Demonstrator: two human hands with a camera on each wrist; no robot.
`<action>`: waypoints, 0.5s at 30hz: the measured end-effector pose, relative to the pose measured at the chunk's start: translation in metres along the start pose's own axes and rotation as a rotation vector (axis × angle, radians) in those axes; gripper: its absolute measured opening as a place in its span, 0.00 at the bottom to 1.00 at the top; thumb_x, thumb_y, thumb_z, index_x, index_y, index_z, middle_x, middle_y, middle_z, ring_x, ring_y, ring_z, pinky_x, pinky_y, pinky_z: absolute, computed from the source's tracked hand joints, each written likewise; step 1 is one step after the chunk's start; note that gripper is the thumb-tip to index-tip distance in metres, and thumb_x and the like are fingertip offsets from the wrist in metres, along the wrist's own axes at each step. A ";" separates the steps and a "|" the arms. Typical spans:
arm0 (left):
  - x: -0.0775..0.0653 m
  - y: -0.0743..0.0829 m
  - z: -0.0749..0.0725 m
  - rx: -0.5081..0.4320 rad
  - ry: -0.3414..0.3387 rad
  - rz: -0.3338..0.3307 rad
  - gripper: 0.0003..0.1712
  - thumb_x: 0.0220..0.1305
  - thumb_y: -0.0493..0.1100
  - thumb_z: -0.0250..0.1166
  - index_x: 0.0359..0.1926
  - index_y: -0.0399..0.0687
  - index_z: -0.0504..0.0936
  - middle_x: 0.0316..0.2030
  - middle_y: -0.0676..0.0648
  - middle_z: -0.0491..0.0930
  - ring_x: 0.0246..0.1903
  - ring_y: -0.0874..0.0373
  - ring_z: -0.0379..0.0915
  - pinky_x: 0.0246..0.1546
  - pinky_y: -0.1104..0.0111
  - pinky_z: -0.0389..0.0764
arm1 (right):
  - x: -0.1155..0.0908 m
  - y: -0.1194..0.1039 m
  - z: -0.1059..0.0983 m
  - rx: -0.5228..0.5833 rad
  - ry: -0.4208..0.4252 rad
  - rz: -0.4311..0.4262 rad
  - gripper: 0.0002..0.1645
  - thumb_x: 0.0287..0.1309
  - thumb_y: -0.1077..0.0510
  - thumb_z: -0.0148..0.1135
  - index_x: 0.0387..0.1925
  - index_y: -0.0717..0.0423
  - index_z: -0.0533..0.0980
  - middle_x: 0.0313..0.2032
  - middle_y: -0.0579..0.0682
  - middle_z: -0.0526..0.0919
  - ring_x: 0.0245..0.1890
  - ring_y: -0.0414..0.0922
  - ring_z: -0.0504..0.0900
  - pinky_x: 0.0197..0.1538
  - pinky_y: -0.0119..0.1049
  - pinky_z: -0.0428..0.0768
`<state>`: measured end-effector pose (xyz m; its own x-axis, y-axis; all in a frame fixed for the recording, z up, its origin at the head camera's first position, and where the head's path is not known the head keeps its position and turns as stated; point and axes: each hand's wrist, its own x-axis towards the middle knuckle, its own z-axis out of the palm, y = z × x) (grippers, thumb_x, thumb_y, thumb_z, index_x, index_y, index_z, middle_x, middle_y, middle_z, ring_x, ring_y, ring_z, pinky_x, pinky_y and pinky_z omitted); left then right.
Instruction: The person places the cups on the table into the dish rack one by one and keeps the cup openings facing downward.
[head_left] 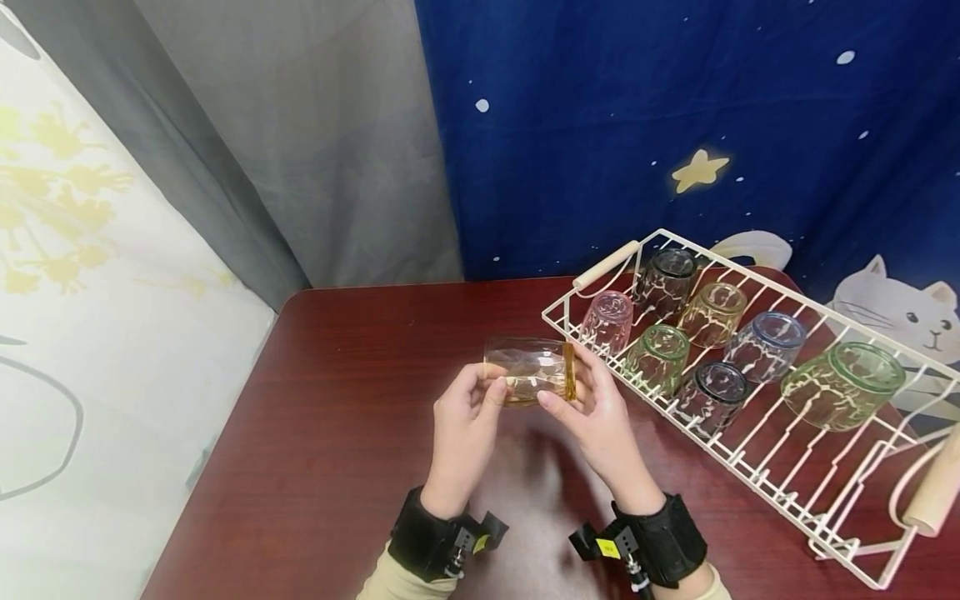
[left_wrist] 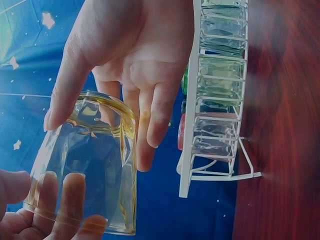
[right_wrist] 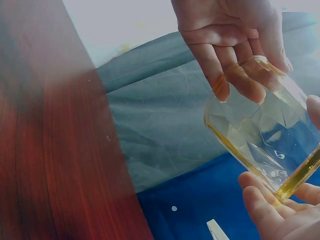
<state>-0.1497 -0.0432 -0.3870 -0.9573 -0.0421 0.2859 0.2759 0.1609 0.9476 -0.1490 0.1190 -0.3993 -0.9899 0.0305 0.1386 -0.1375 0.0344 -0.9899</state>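
A clear amber-tinted drinking glass (head_left: pixel 529 367) is held on its side above the table, its thick amber base toward the right. My left hand (head_left: pixel 467 421) grips the rim end between thumb and fingers; some of those fingers show through the glass (left_wrist: pixel 102 165) in the left wrist view. At the base end, my right hand (head_left: pixel 597 417) holds it with the thumb in front and the fingers behind. The right wrist view shows the faceted wall and both hands touching the glass (right_wrist: pixel 260 130). Nothing is visible inside it.
Right of the hands stands a white wire rack (head_left: pixel 757 479) with wooden handles. Several upturned glasses sit in it, including a pink glass (head_left: pixel 607 321), a blue glass (head_left: pixel 767 346) and a large green glass (head_left: pixel 843 387). Curtains (head_left: pixel 360 150) hang behind the dark red table (head_left: pixel 322 467).
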 end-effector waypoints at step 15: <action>0.001 -0.001 -0.003 0.146 -0.043 0.052 0.06 0.66 0.45 0.63 0.39 0.49 0.81 0.33 0.49 0.84 0.34 0.62 0.81 0.40 0.70 0.84 | -0.003 -0.013 -0.008 -0.064 0.120 -0.091 0.45 0.56 0.67 0.66 0.72 0.44 0.60 0.66 0.51 0.70 0.53 0.28 0.78 0.52 0.19 0.77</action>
<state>-0.1506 -0.0462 -0.3869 -0.9456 0.0117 0.3250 0.3131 0.3039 0.8998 -0.1441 0.1263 -0.3863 -0.9617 0.1437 0.2336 -0.2197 0.1061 -0.9698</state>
